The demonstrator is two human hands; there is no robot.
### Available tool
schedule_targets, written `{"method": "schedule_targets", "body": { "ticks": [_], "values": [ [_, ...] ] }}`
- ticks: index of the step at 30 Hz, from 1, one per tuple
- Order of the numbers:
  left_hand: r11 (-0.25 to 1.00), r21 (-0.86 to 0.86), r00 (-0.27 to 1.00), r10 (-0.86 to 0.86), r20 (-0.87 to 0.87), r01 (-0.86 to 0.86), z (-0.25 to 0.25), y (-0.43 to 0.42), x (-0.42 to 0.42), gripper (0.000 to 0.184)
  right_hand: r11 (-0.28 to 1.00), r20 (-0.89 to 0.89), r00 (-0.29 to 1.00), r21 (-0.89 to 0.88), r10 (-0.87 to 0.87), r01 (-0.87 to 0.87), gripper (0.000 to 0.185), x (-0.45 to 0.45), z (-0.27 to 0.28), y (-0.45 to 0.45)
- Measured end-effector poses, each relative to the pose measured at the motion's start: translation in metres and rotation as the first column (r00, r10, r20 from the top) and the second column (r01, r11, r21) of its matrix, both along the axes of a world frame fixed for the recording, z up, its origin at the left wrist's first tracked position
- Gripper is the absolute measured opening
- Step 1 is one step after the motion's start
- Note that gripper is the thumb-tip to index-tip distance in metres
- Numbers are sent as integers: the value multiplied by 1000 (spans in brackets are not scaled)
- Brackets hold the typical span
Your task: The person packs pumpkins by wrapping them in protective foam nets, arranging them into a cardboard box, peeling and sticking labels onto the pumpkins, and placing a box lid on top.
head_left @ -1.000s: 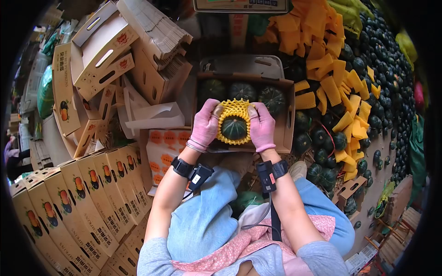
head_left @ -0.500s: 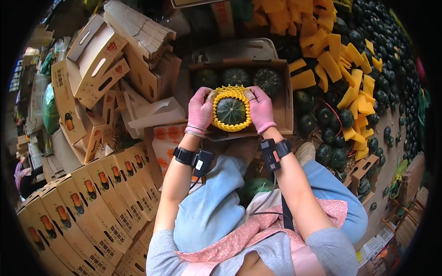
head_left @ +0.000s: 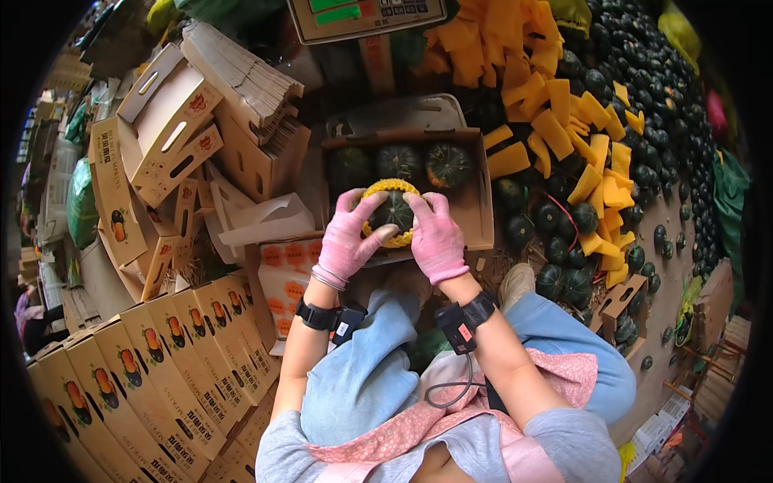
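Observation:
My left hand [head_left: 351,238] and my right hand [head_left: 436,235], both in pink gloves, hold a dark green pumpkin [head_left: 392,211] from its two sides. A yellow foam net [head_left: 390,184] rings the pumpkin, bunched around its edge, with the ribbed top bare. The pumpkin is over the near side of an open cardboard box [head_left: 475,227]. Along the box's far side lie three more dark pumpkins, one of them at the right [head_left: 448,166]. My fingers curl over the net's rim, and the pumpkin's underside is hidden.
A scale [head_left: 366,18] stands beyond the box. Flat yellow nets [head_left: 596,173] lie over loose pumpkins [head_left: 551,281] at the right. Open cartons [head_left: 165,121] are piled at the left, above a row of printed boxes [head_left: 153,378]. An orange-printed sheet [head_left: 283,278] lies by my left wrist.
The net has gone from stretched around the pumpkin's sides to a tighter ring at its rim. My fingers have moved from the net's outer edges onto its top.

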State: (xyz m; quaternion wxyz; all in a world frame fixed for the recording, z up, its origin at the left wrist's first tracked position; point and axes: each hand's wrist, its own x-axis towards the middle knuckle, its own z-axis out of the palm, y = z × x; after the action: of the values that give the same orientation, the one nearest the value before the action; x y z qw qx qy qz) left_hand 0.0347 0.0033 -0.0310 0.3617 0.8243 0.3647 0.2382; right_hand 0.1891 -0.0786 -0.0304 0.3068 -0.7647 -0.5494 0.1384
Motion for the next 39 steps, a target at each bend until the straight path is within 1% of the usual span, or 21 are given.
{"method": "schedule_targets", "body": {
  "ticks": [3, 8, 9, 13, 14, 15, 16, 17, 18, 19, 21, 22, 23, 24, 25, 27, 28, 31, 35, 37, 39],
  "values": [
    [995, -97, 999, -35, 35, 39, -3, 5, -1, 65, 997, -47, 998, -75, -34, 31, 40, -2, -6, 2],
    [987, -153, 997, -50, 51, 57, -6, 6, 3, 80, 983, -49, 997, -174, -60, 51, 43, -3, -4, 2],
    [980, -187, 996, -56, 72, 68, -8, 9, 2, 89, 983, -47, 997, -179, -59, 49, 44, -5, -4, 3],
    [957, -250, 982, -114, 151, 149, -13, 16, -2, 98, 999, -99, 994, -19, -47, 45, 44, -5, -17, 3],
    [951, -258, 975, -123, 186, 169, -18, 16, -4, 100, 1000, -138, 990, 6, 1, 0, 48, 0, -24, 1],
    [953, -205, 964, -183, 194, 222, -24, 15, -6, 112, 1000, -218, 976, -15, -15, 12, 54, 8, -20, -2],
    [861, -423, 911, -105, 399, 284, -14, 6, -2, 119, 999, -300, 953, -35, -30, 20, 62, 15, -14, -3],
    [706, -598, 831, 24, 556, 380, -2, -4, 1, 126, 998, -387, 921, -62, -50, 28, 70, 21, -6, -6],
    [622, -636, 814, -4, 581, 457, 4, -5, 0, 138, 966, -431, 896, -258, -106, -10, 100, 31, 29, -7],
    [594, -546, 720, -83, 690, 591, 5, -4, 2, 122, 975, -294, 952, -224, -81, 14, 111, 34, 40, -11],
    [420, -620, 682, 3, 731, 663, 22, -7, 14, 93, 962, -162, 983, -270, -80, 34, 109, 44, 44, -14],
    [579, -633, 774, 5, 633, 514, 13, -6, 21, 67, 932, -176, 979, -362, -103, 33, 101, 53, 46, -14],
    [818, -465, 883, -107, 458, 340, -3, -1, 28, 57, 881, 10, 1000, -473, -14, 17, 94, 60, 51, -9],
    [963, -221, 972, -103, 213, 151, -9, 4, 37, 48, 817, 85, 993, -576, 80, -17, 91, 64, 64, -3],
    [993, 97, 998, -64, 0, 64, -14, 4, 41, 46, 738, 143, 973, -673, 181, -38, 89, 66, 73, 3],
    [949, 304, 945, 19, -327, 86, -12, -9, 44, 55, 697, 99, 946, -700, 309, -155, 83, 73, 69, 12],
    [948, 311, 938, 52, -342, 61, -22, -12, 42, 66, 646, 75, 934, -741, 350, -183, 81, 74, 67, 20],
    [981, 195, 890, 88, -448, 1, -14, -16, 44, 69, 536, 66, 904, -823, 421, -190, 77, 76, 56, 38],
    [971, 238, 893, 132, -430, -29, -23, -18, 42, 66, 674, 264, 911, -739, 318, -21, 70, 57, 39, 30],
    [979, 202, 888, 104, -448, -13, -21, -16, 42, 68, 747, 330, 908, -664, 256, 30, 82, 52, 6, 11],
    [979, 202, 885, 85, -459, 10, -19, -16, 41, 68, 742, 366, 877, -670, 311, 16, 87, 53, 8, 8]
  ]
}}
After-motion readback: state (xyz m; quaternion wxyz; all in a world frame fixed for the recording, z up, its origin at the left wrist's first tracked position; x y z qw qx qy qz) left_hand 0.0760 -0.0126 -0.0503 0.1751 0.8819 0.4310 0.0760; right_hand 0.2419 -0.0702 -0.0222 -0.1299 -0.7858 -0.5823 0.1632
